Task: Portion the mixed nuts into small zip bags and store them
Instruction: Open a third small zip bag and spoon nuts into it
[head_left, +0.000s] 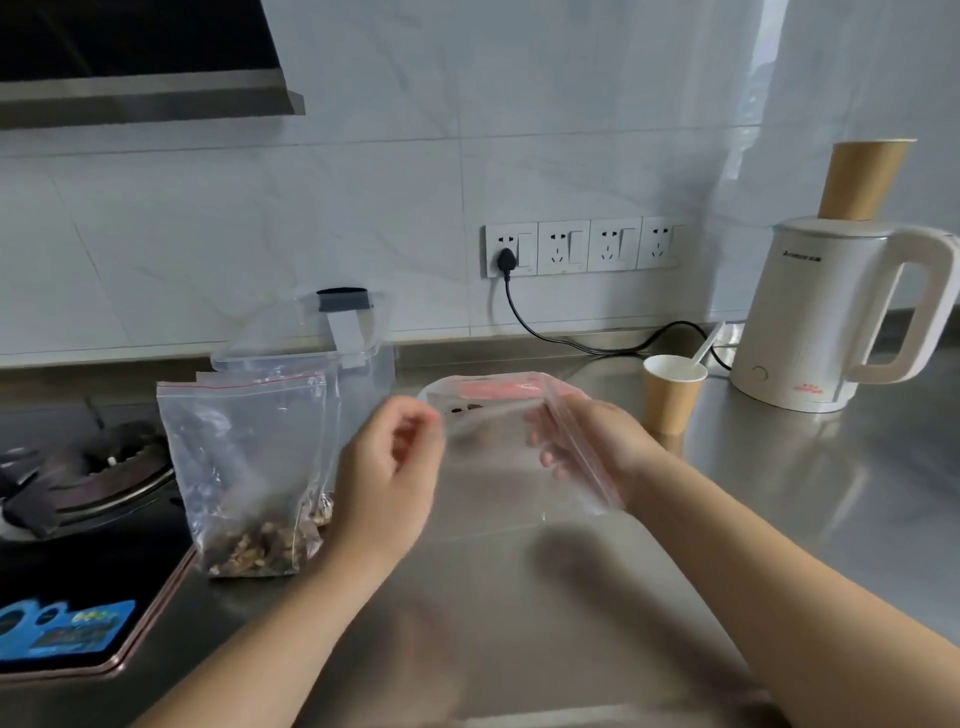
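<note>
A clear zip bag (498, 447) with a red seal strip is held open above the steel counter, a few dark nuts (466, 409) seen near its mouth. To its left, a filled zip bag (244, 467) is stood upright, mixed nuts (254, 551) heaped at its bottom.

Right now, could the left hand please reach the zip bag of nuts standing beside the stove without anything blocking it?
Probably yes. The left hand hovers just right of the bag of nuts, with nothing between them. It seems to pinch the edge of the empty zip bag, which it would have to release first.
</note>
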